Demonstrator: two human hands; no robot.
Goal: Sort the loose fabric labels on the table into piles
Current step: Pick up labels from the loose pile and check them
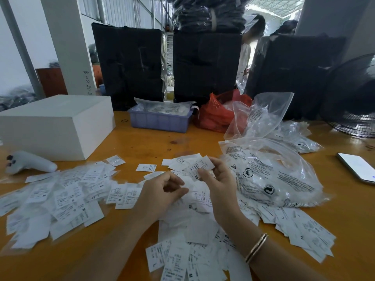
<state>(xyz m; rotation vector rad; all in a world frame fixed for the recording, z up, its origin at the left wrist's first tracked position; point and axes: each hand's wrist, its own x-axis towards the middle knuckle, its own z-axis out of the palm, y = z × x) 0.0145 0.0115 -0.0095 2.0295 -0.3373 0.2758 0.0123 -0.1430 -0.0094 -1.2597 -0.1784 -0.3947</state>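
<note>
Orange tabletop [142,145] is left bare only in a central strip and along the lower left edge. Fabric labels [60,199] are spread at left, bottom centre and lower right. One label [199,166] is pinched by the right hand [218,179]. The left hand [162,189] is curled, apparently holding nothing. Plastic bags [269,171] crowd the right.

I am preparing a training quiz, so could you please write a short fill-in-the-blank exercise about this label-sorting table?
1. The right hand pinches a label printed with the size ___.
2. The plastic bag behind the purple tray is coloured ___.
3. The phone lies near the table's ___ edge.
4. The bracelet sits on the ___ wrist.

Missing words: XS; red; right; right
</note>
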